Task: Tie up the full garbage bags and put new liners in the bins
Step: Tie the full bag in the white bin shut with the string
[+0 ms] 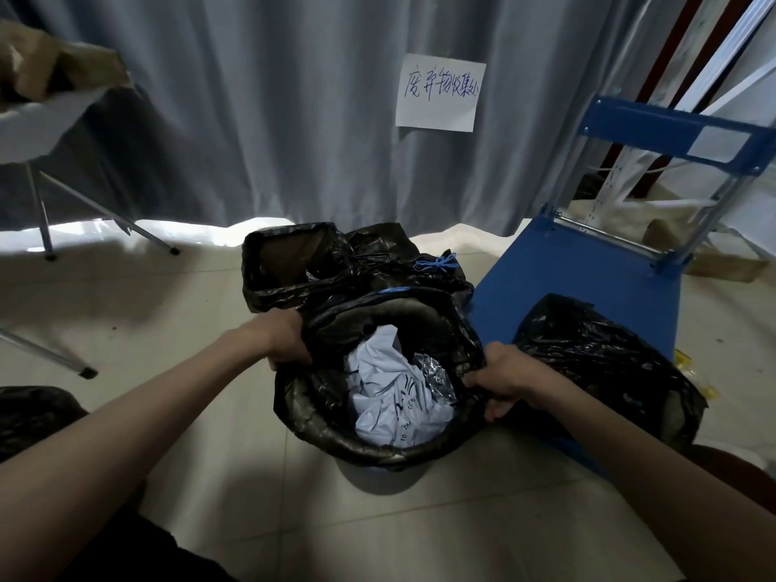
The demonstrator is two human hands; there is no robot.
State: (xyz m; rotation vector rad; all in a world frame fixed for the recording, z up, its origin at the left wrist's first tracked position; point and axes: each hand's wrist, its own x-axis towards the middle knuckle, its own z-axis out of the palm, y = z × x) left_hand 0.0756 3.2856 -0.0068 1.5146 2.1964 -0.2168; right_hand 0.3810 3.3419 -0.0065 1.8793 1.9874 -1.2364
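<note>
Tiled floor (235,489), grey curtain (260,119) behind. Black liner (378,449) sits in round bin (378,480), holding crumpled pale paper (390,396). Left hand (285,340) and right hand (506,378) each grip clamped on the liner's rim, opposite sides. Second lined bin (285,262) just behind; another black bag (604,363) rests on blue cart (588,279) at right.

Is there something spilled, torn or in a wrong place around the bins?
Small yellow scraps lie loose on the floor right of the blue cart, and dark specks dot the tiles at left. A black bag slumps half on the cart's deck. No tear shows in the liner both hands grip.
</note>
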